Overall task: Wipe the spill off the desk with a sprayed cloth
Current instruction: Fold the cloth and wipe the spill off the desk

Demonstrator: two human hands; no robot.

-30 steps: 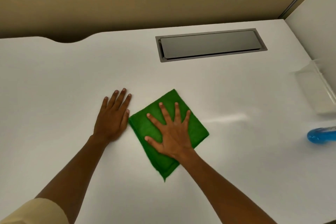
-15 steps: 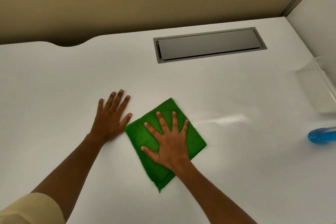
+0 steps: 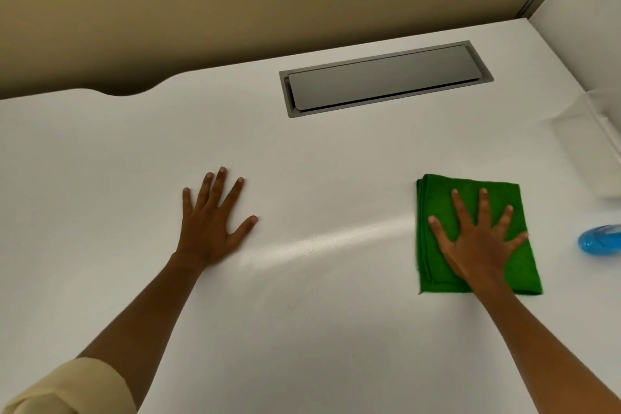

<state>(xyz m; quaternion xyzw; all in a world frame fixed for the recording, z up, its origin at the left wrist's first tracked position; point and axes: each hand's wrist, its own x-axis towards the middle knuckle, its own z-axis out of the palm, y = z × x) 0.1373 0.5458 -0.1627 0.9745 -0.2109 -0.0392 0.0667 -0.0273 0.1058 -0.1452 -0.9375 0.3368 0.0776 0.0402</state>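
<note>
Pressing flat on a folded green cloth [image 3: 437, 212], the right hand [image 3: 477, 245] lies palm down with all its fingers spread wide; it grips nothing, only bears down on the fabric. The cloth sits on the white counter [image 3: 302, 329], its folded edges showing along the side toward the left hand. The left hand [image 3: 213, 225] also lies palm down and open on the bare counter, fingers apart, holding nothing, well apart from the cloth. Between the two hands a pale shiny streak [image 3: 329, 244] runs across the counter, from near the left hand's thumb up to the cloth's near edge. Just beyond the right hand's little finger, at the picture's edge, part of a blue bottle [image 3: 601, 242] lies on the counter, near the cloth but not touching it. Farther off from the right hand a clear plastic thing [image 3: 588, 158] stands against the side wall; what it is cannot be told. Ahead of both hands a grey hatch [image 3: 383, 79] is set into the counter. A cream sleeve [image 3: 67, 386] covers the left upper arm.
</note>
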